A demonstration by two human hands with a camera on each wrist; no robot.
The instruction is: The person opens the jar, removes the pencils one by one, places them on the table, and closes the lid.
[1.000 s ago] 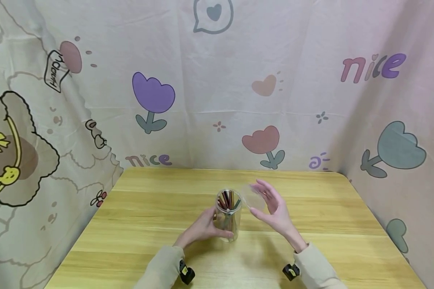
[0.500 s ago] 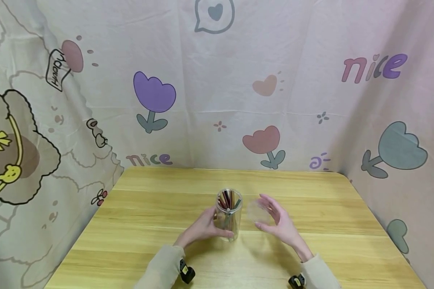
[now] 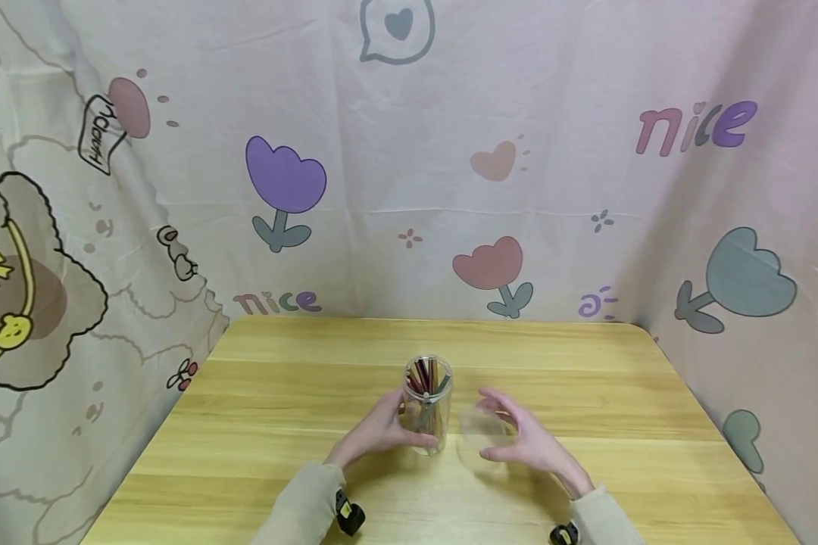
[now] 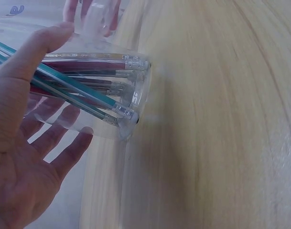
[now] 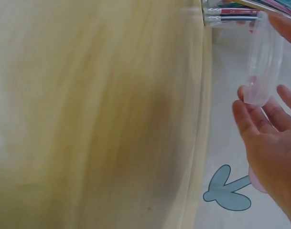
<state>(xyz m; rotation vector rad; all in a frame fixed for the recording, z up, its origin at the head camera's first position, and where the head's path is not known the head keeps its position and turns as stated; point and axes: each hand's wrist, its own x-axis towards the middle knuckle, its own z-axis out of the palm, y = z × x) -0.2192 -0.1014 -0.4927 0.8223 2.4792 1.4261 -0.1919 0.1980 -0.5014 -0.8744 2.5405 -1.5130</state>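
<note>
A clear jar stands upright on the table, filled with pencils in red, brown and teal. My left hand grips the jar's lower left side, thumb in front and fingers behind. In the left wrist view the eraser ends of the pencils rest near the jar's base. Right of the jar and apart from it, my right hand pinches a translucent lid by its edge. The right wrist view shows this round, shallow lid edge-on between thumb and fingers.
The wooden table reaches back to a patterned curtain, with another curtain side on the right. Black wrist cameras sit on both sleeves, the left camera low in the head view.
My right hand has come down from beside the jar's rim toward the table, carrying the lid with it. My left hand keeps its grip on the jar, which stays in place.
</note>
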